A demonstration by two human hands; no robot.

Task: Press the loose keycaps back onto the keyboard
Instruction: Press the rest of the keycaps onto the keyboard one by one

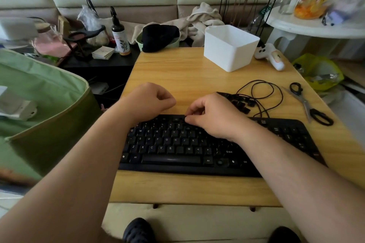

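A black keyboard [177,148] lies across the near part of the wooden table [177,71]. My right hand [215,116] is over the keyboard's top row, fingers curled, thumb and fingertips pressed together at the function-key row; whether a keycap sits between them is hidden. My left hand [148,100] hovers curled at the keyboard's upper left edge and holds nothing visible. A small heap of loose black keycaps [241,103] lies on the table just behind my right hand, beside the keyboard's cable [264,92].
A white plastic bin [231,47] stands at the back of the table, a white game controller [270,56] to its right. Black-handled scissors [310,104] lie at the right edge. A green fabric bag [43,104] sits left of the table.
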